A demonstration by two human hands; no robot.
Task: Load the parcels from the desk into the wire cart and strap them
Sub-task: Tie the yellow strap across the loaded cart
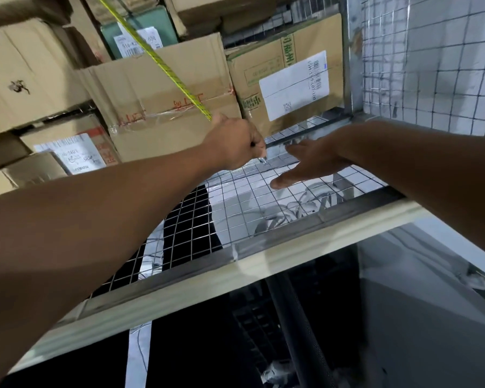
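Several brown cardboard parcels are stacked inside the wire cart; the nearest ones are a taped box (163,96) and a box with a white label (286,77). A yellow-green strap (157,56) runs taut from the top left down across the taped box into my left hand (235,144). That hand is closed on the strap's end, with a small metal hook showing under the fist, right at the cart's wire mesh floor (235,208). My right hand (308,163) lies flat and open on the mesh beside it, fingers spread.
The cart's mesh side wall (431,60) rises at the right. A metal frame bar with a pale edge (263,261) crosses in front of my arms. Below it lie dark floor and a grey surface (431,303) at the lower right.
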